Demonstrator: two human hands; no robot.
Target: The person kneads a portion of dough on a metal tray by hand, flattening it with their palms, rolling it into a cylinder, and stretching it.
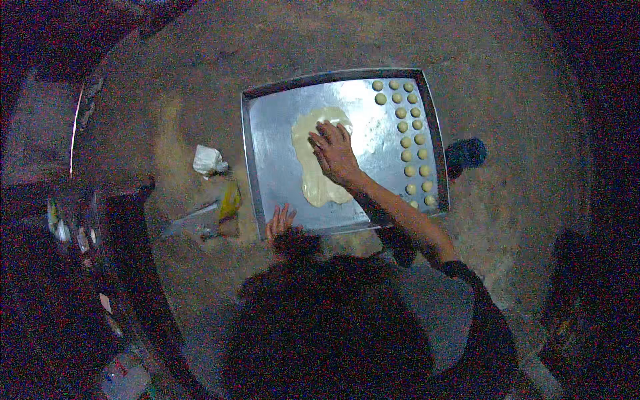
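Dough (316, 181): touched by right hand (337, 155), with parted fingers. Rested left hand (280, 223), spread-fingered, on tray (270, 143), perhaps against sliding.

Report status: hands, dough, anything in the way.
Right fingers on flattened dough. Left fingers at near edge of tray. Dough balls at right, apart, not blocking.

Open lane on the tray (270, 147), left of the dough sheet (308, 167); at right, 3 columns of dough balls (406, 142) obstruct passage, my right forearm (408, 217) bars the near rim (347, 229), and my left hand (281, 222) blocks its left end.
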